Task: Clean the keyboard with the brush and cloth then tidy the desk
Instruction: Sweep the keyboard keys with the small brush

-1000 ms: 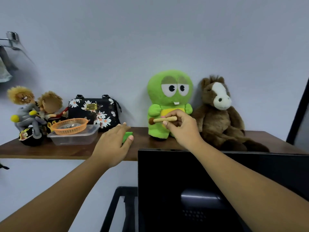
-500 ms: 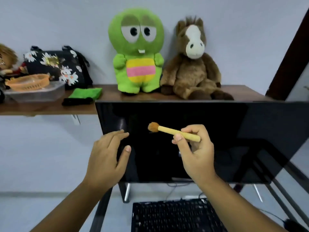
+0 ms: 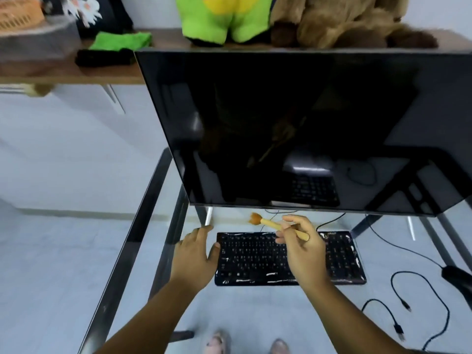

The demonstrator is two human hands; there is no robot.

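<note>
We look down on a glass desk (image 3: 255,307) with a dark metal frame. A black keyboard (image 3: 255,259) lies flat on it, near the back edge, just in front of a large dark monitor (image 3: 293,123) that stands along that edge. White smears run along the keyboard's rim.

Our right hand (image 3: 304,254) is closed around a brush (image 3: 270,223), pinching its light wooden handle between thumb and fingers. The brush lies nearly level, its brown bristle tuft pointing left and away from us, above the back edge of the keyboard; we cannot tell whether the bristles touch anything. The hand itself hangs over the middle of the keyboard.

Our left hand (image 3: 196,254) is open and holds nothing. Its fingers are spread and its palm faces down at the keyboard's left end, with the thumb at the keyboard's left edge; contact with the glass is not clear.

On the wooden shelf (image 3: 102,72) behind and above the monitor, a green cloth (image 3: 120,40) lies folded near the shelf's front edge, with a black bundle (image 3: 102,57) just in front of it. Further left sit a clear plastic tub (image 3: 35,39) and an orange basket (image 3: 18,14). A green plush toy (image 3: 224,19) and a brown plush toy (image 3: 344,21) sit side by side on the shelf above the monitor.

At the right side of the desk, loose black cables (image 3: 421,302) curl on the glass beside a black mouse (image 3: 457,277) near the right edge. Our feet show blurred through the glass at the front edge.
</note>
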